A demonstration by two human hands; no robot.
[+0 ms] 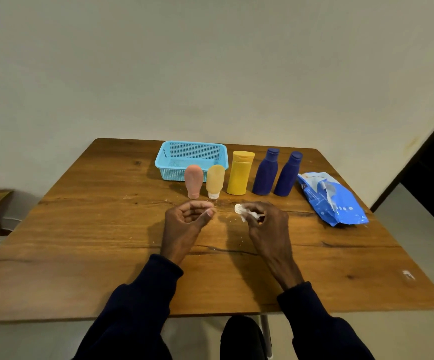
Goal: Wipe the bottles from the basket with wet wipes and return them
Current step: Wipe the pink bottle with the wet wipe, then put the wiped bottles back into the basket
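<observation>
A plain pale wall backs a wooden table point(80, 229) whose top shows dark grain lines and a scatter of small white crumbs near its middle. Toward the far edge sits a light blue perforated basket point(169, 158), with nothing visible inside it. In front of the basket and running to the right stands a row of five bottles: a pink tube bottle point(194, 184) resting on its cap, an orange tube bottle point(215, 181) just beside it on a white cap, a taller yellow bottle point(239, 173) with a flip lid, and then two dark blue bottles point(265, 172), the second one point(288, 174) close to the first. All five are upright and outside the basket. To the right of them lies a blue wet wipes pack point(332, 201), flat on the table with its flap peeled open.

Nearer the camera, both hands hover above the table in front of the row, in dark sleeves point(137, 302). The left hand point(187, 219) has its fingers curled in with the thumb meeting the fingertips, and a tiny white scrap seems to be pinched there, though it is too small to be sure. The right hand point(265, 219) is closed around a small crumpled white wet wipe point(243, 211), which pokes out on the side facing the left hand. Neither hand touches a bottle.
</observation>
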